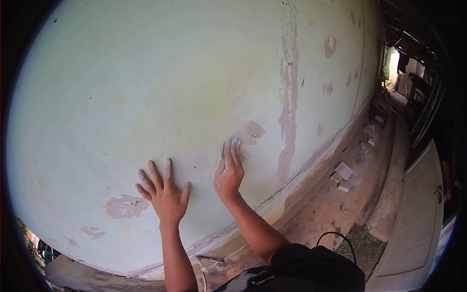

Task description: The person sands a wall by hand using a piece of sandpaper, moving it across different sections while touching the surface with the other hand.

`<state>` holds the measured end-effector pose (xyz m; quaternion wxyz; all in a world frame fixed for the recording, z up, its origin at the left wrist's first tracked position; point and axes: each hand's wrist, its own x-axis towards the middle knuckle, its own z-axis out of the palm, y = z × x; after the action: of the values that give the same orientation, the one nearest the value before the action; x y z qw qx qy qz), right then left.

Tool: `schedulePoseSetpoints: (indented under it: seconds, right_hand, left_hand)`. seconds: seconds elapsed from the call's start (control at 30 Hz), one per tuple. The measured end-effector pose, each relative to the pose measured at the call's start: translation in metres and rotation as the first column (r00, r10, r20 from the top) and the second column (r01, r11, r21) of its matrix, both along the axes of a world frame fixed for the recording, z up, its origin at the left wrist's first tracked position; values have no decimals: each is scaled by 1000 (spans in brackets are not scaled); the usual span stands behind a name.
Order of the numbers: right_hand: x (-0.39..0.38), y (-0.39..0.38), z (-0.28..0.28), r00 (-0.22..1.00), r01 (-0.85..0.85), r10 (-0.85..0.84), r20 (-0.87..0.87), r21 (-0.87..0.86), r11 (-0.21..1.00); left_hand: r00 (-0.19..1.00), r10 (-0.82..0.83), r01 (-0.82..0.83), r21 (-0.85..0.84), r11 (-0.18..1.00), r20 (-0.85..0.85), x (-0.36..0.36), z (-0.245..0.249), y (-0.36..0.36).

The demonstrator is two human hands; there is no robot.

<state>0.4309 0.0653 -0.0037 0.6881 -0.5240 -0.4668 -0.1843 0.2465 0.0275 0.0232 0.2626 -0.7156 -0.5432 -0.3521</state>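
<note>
My left hand (168, 199) lies against the pale green wall (185, 97), fingers spread and dusted with white. To its right, my right hand (230, 170) presses on the same wall with its fingers held together. Under those fingers the edges of a thin greyish sheet show, which looks like sandpaper (243, 156); most of it is hidden by the hand. Just above and right of the fingertips is a brownish-pink bare patch (254, 133). Another peeled patch (126, 207) lies left of my left hand.
A long peeled strip (287, 107) runs down the wall on the right. Broken white pieces (343, 171) lie along the ground by the wall's foot. A pale door panel (413, 214) leans at the right. A dark curved cable (343, 236) stands near my sleeve.
</note>
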Motion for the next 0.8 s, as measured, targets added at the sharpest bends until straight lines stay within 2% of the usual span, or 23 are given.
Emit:
schedulePoseSetpoints:
  seconds: [0.1, 0.17, 0.27, 0.3, 0.37, 0.4, 0.43, 0.5, 0.57, 0.63, 0.7, 0.73, 0.8]
  right_hand:
    - [17, 0, -42, 997, 8, -6, 73, -34, 999]
    - [33, 8, -41, 999, 28, -27, 16, -44, 999]
    - [29, 9, -15, 956, -1, -15, -293, -53, 999]
    - [16, 7, -11, 957, 1, -16, -290, -54, 999]
    - [-6, 0, -9, 995, -38, 40, -89, 28, 999]
    - [-14, -6, -12, 996, -63, 63, 56, 9, 998]
    - [-12, -6, -16, 997, -58, 57, 50, 10, 998]
    - [1, -6, -26, 981, -103, 101, 169, 2, 995]
    - [25, -1, -38, 980, -55, 53, 192, 6, 998]
    - [54, 11, -54, 995, 84, -83, 51, -16, 996]
    - [89, 20, -65, 976, 105, -119, -182, -89, 991]
    - [100, 22, -65, 962, 37, -67, -265, -117, 992]
    - [81, 22, -62, 961, 32, -61, -270, -110, 993]
  left_hand:
    - [1000, 6, -6, 10, 1000, -10, -1, 1, 0]
    - [1000, 10, -10, 9, 1000, -11, -1, 0, 0]
    - [1000, 1, -1, 31, 1000, -15, -1, -2, 2]
    - [1000, 0, 1, 31, 1000, -12, -2, -3, 2]
    - [1000, 1, -1, 32, 999, -10, -1, -2, 2]
    - [1000, -2, 3, 34, 999, -12, -2, -1, 2]
    - [1000, 1, -1, 31, 1000, -12, -2, -1, 2]
    - [1000, -4, 5, 25, 1000, -16, -1, -2, 3]
    - [1000, 2, -1, 53, 999, -14, -2, -3, 4]
    - [1000, -1, 3, 61, 998, -19, -2, -4, 6]
    - [1000, 6, -5, 65, 998, -21, -3, -4, 5]
    - [1000, 5, -3, 60, 998, -28, -3, -3, 5]
    - [997, 11, -6, 67, 998, -70, -5, -3, 4]
